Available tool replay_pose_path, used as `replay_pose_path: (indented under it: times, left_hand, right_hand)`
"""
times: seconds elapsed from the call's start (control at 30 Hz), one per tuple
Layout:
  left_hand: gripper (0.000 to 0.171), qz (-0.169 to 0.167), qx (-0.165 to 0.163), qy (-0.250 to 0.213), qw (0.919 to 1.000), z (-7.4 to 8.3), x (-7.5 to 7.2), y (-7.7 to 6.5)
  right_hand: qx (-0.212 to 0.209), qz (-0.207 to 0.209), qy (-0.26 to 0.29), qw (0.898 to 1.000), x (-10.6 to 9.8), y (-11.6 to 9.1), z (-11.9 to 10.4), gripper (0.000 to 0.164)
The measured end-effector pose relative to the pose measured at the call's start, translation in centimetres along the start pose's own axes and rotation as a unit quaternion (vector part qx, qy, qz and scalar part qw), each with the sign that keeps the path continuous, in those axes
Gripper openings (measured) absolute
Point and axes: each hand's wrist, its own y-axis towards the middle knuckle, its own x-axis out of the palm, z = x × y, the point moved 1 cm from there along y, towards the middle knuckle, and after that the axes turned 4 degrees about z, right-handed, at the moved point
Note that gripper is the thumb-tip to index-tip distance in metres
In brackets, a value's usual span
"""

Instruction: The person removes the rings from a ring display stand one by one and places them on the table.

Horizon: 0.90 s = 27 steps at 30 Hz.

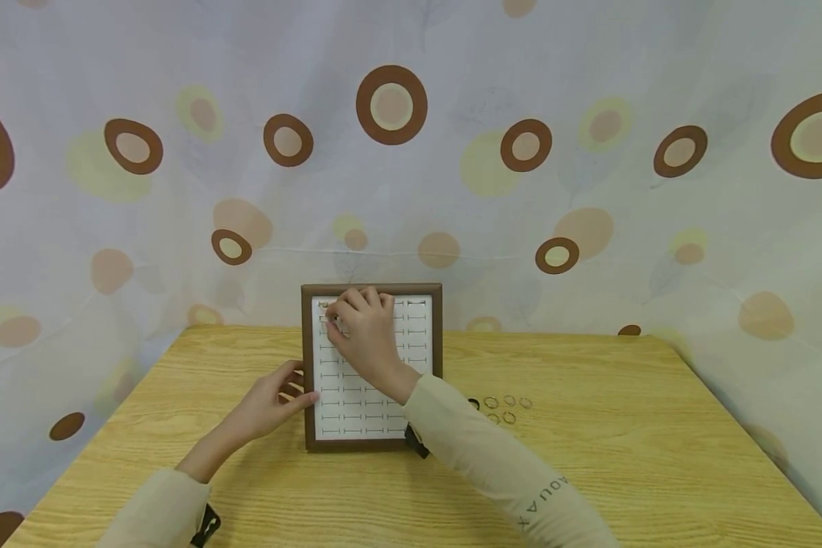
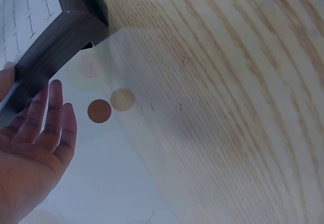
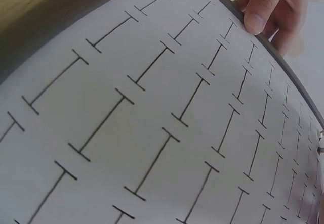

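Note:
A ring display board (image 1: pixel 373 444) with a brown frame and a white slotted panel (image 1: pixel 373 411) stands on the table. My left hand (image 1: pixel 269 403) holds its left side, thumb on the front edge and fingers reaching behind; the left wrist view shows those fingers (image 2: pixel 53 118) spread along the frame. Up at the panel's top left, my right hand (image 1: pixel 366 335) pinches a small ring at the second row of slits, mostly hidden by the fingertips. A gold-coloured ring (image 1: pixel 323 304) sits in the top left slit. The right wrist view shows rows of bare slits.
Several loose rings (image 1: pixel 510 401) lie on the wooden table (image 1: pixel 589 457) right of the board, partly behind the right sleeve (image 1: pixel 479 449). A patterned curtain (image 1: pixel 411 190) hangs behind and at both sides of the table.

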Motion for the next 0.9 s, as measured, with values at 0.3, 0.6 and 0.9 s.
replay_pose_path:
  times: [0.3,0.6,0.9]
  left_hand:
    - [0.046,-0.003,0.0,0.003,1.0,0.02,0.04,0.06]
    - [0.044,0.0,0.006,-0.001,1.0,0.01,0.09,0.08]
    - [0.045,-0.001,0.0,0.003,1.0,0.0,0.04,0.08]
  right_hand:
    - [0.001,-0.003,0.019,1.0,-0.05,-0.16,0.2,0.005]
    - [-0.001,-0.005,0.03,1.0,-0.21,-0.26,0.39,0.006]
    - [-0.006,0.011,0.066,0.998,-0.77,0.04,0.22,0.005]
